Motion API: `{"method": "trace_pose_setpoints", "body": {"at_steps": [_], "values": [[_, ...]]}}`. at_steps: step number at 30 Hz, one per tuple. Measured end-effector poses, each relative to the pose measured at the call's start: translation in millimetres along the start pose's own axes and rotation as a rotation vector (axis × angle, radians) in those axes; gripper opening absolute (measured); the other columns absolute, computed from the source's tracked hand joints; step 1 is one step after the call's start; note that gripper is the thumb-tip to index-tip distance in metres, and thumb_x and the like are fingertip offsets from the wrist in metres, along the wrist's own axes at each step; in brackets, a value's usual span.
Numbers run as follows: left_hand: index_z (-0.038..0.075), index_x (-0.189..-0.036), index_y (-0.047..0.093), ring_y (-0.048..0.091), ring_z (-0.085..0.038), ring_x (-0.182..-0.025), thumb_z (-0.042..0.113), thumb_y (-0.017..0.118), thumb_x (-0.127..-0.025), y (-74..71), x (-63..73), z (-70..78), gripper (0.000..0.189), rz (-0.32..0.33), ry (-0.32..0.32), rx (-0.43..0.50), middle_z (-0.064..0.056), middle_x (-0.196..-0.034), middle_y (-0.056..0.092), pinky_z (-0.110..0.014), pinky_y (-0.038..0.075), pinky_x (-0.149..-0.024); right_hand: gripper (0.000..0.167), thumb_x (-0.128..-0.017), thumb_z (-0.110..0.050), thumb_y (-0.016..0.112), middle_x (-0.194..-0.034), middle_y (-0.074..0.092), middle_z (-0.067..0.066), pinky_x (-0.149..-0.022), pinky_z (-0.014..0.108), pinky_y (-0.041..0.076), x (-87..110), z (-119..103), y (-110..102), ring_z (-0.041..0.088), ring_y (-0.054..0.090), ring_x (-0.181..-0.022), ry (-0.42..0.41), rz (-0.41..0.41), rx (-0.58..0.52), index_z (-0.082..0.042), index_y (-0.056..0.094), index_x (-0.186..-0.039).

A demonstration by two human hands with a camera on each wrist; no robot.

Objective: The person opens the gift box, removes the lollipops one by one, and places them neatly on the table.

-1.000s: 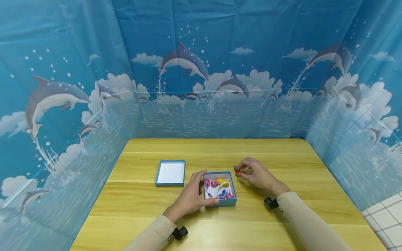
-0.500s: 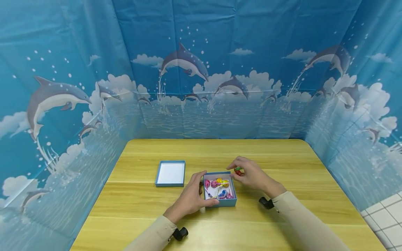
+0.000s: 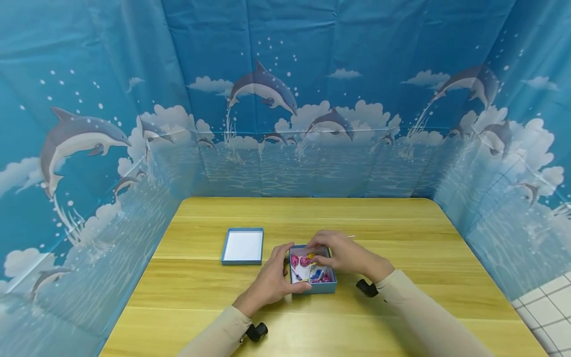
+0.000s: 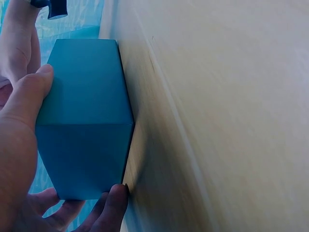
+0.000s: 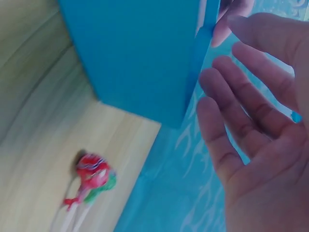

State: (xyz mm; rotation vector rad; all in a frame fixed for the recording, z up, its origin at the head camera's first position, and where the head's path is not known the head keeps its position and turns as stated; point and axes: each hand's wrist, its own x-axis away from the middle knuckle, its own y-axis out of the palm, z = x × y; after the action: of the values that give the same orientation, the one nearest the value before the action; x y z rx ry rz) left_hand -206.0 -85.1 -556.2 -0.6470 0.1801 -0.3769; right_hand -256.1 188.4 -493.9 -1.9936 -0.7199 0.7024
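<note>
On the tabletop (image 3: 200, 282), 1 lid (image 3: 243, 246) lies left of the left hand (image 3: 271, 282), which grips the blue box (image 3: 323, 288) of lollipops (image 3: 305, 261); the right hand (image 3: 345, 253) reaches over them, fingers loosely bent, near red and green candy (image 5: 94, 171).

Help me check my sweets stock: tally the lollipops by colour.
Pink lollipops: 2+
Yellow lollipops: 1+
Blue lollipops: 1+
Red-and-green lollipops outside the box: 1+
Total: at least 5; the right hand covers part of the box.
</note>
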Motion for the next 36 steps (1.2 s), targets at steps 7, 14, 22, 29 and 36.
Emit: {"method": "trace_pose_setpoints", "body": {"at_steps": [7,14,22,29,36], "values": [[0.014,-0.185,0.028,0.064,-0.029,-0.146,0.060,0.096,-0.095,-1.1,-0.3,2.5,0.122,-0.003,-0.003,0.004,-0.016,-0.187,0.037,-0.049,0.064,-0.115,0.031,-0.114,-0.016,0.079,-0.136,0.081,0.014,-0.100,0.046,0.071,-17.0,-10,0,0.031,0.080,-0.118,0.008,-0.159,-0.068,-0.005,0.079,-0.143],[0.013,-0.185,0.029,0.064,-0.030,-0.146,0.058,0.096,-0.096,-0.7,-0.2,2.1,0.120,-0.003,0.000,0.010,-0.017,-0.186,0.037,-0.051,0.063,-0.116,0.037,-0.112,-0.013,0.081,-0.140,0.082,0.015,-0.104,0.047,0.071,-27.4,-10,7,0.026,0.081,-0.122,0.025,-0.248,-0.075,-0.004,0.078,-0.148],[0.013,-0.185,0.029,0.063,-0.032,-0.150,0.059,0.096,-0.095,0.1,1.4,1.8,0.121,0.000,0.000,0.006,-0.017,-0.186,0.038,-0.053,0.062,-0.118,0.037,-0.111,-0.013,0.082,-0.138,0.083,0.013,-0.102,0.040,0.070,-31.4,-10,9,0.022,0.081,-0.119,0.043,-0.295,-0.052,-0.005,0.078,-0.147],[0.015,-0.185,0.028,0.063,-0.030,-0.148,0.058,0.096,-0.095,-4.1,0.2,5.4,0.121,0.000,0.000,0.000,-0.016,-0.186,0.037,-0.053,0.062,-0.118,0.033,-0.109,-0.009,0.084,-0.116,0.084,0.005,-0.081,0.023,0.062,-36.9,-11,9,0.004,0.071,-0.091,0.053,-0.322,-0.050,-0.006,0.081,-0.141],[0.014,-0.185,0.028,0.064,-0.029,-0.144,0.058,0.097,-0.095,-1.9,1.4,3.3,0.122,-0.010,-0.014,0.013,-0.016,-0.187,0.037,-0.052,0.062,-0.116,0.024,-0.107,-0.010,0.086,-0.098,0.077,-0.005,-0.072,0.021,0.055,-38.4,-12,10,0.008,0.065,-0.079,0.083,-0.392,-0.049,-0.009,0.082,-0.131]]}}
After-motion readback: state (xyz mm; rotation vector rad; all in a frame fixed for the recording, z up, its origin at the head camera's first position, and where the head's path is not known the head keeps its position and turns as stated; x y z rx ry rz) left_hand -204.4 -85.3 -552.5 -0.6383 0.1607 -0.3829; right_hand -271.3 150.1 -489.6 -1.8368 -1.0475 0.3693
